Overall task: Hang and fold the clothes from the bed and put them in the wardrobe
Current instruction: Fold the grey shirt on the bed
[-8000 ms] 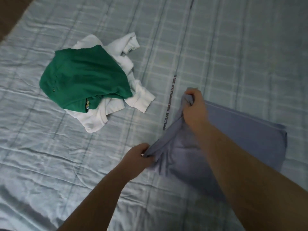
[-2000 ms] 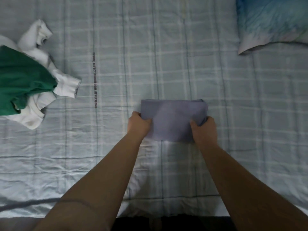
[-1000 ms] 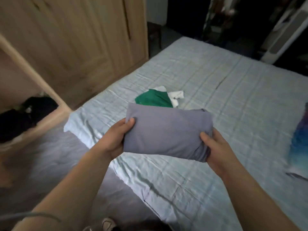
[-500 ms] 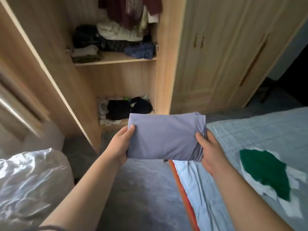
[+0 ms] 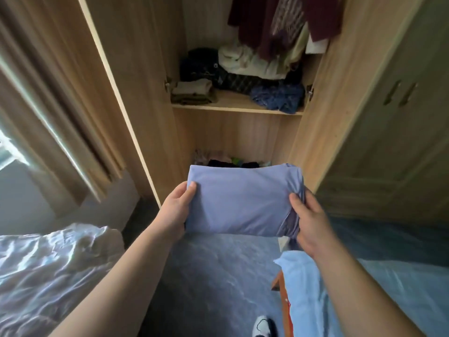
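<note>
I hold a folded lilac-blue garment (image 5: 239, 199) flat in front of me, facing the open wardrobe (image 5: 315, 132). My left hand (image 5: 176, 212) grips its left edge and my right hand (image 5: 309, 216) grips its bunched right edge. The wardrobe's middle shelf (image 5: 233, 105) carries several folded and crumpled clothes, with dark red garments (image 5: 279, 20) hanging above. A lower compartment with more clothes (image 5: 228, 161) shows just over the garment's top edge. The bed's near corner (image 5: 313, 288) is at the lower right.
The wardrobe's open door (image 5: 116, 81) stands to the left, with a curtain (image 5: 43, 98) and window beyond. A white crumpled duvet (image 5: 48, 268) lies at lower left. Grey floor (image 5: 213, 276) runs between me and the wardrobe. A shoe (image 5: 263, 325) shows at the bottom.
I have turned away from the bed with the folded garment in both hands and come closer to the open wardrobe. The green and white clothes have left my view.
</note>
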`<action>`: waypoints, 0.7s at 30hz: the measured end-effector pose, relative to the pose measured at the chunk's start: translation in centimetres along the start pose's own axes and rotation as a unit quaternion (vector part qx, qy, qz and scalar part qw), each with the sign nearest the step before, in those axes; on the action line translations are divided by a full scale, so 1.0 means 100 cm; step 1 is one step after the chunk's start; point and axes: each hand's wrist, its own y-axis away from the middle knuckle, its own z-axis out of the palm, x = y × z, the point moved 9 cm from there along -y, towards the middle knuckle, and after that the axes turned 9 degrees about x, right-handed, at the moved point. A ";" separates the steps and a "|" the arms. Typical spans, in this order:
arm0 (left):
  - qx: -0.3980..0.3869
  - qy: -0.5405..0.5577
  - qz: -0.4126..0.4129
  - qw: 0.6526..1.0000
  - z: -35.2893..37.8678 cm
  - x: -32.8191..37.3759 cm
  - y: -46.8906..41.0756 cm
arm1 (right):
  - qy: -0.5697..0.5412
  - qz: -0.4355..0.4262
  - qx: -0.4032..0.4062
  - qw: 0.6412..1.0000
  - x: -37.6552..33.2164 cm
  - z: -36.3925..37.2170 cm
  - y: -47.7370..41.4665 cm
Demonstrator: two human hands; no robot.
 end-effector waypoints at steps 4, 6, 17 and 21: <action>0.034 -0.003 0.015 0.999 0.041 0.020 -0.070 | 0.024 -0.013 -0.006 1.000 -0.010 0.004 -0.096; 0.048 0.010 0.013 0.999 0.060 0.027 -0.100 | 0.040 -0.016 -0.011 0.999 -0.015 0.008 -0.140; 0.051 0.032 -0.007 0.998 0.106 0.062 -0.300 | 0.025 0.039 -0.037 0.998 0.012 0.077 -0.353; 0.026 0.032 -0.009 0.999 0.108 0.073 -0.402 | 0.040 0.039 -0.021 0.998 0.027 0.115 -0.433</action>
